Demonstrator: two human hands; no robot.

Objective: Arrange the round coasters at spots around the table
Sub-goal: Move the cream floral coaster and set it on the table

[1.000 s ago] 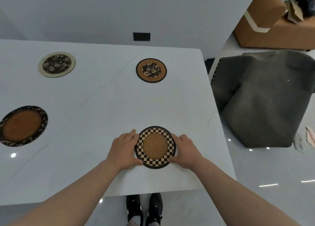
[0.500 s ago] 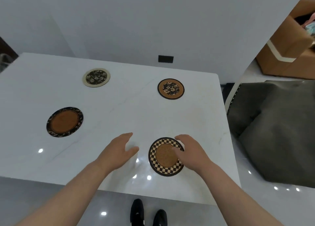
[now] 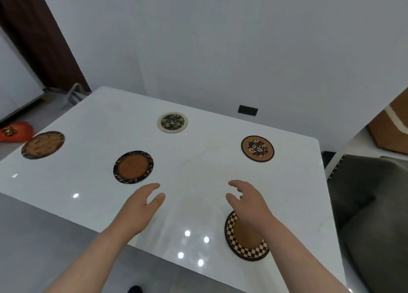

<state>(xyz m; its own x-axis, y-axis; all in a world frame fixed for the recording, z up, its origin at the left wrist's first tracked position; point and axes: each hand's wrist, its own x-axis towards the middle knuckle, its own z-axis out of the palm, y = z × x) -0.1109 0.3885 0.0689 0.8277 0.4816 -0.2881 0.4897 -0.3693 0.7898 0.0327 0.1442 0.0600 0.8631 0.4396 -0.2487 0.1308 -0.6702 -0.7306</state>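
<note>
Both hands hover empty above the white marble-look table (image 3: 198, 160), fingers loosely spread and holding nothing. On the person's left, the left hand (image 3: 141, 204) is palm-inward with its fingers pointing away from the body, over bare tabletop just near the dark floral-rimmed round coaster with a plain brown centre (image 3: 133, 167). On the right, the right hand (image 3: 248, 201) has its fingers slightly curled and apart; its wrist and forearm pass over the upper edge of the black-and-cream checkered round coaster with a brown cork centre (image 3: 245, 237), which lies flat near the table's near edge, on the right side. Whether the forearm touches that coaster cannot be told from this view. Three more coasters lie flat and well apart from one another: a cream-rimmed round coaster with a dark floral middle (image 3: 172, 122) toward the far edge, a brown-rimmed round coaster with a dark floral middle (image 3: 257, 148) toward the far right corner, and a dark-rimmed round coaster with a brownish patterned face (image 3: 43, 145) at the far left, blurred by the lens. Bright spots of light reflect off the glossy tabletop between the two forearms. Right of the table stands a grey upholstered chair (image 3: 371, 204), with a brown cardboard box (image 3: 390, 129) behind it.
</note>
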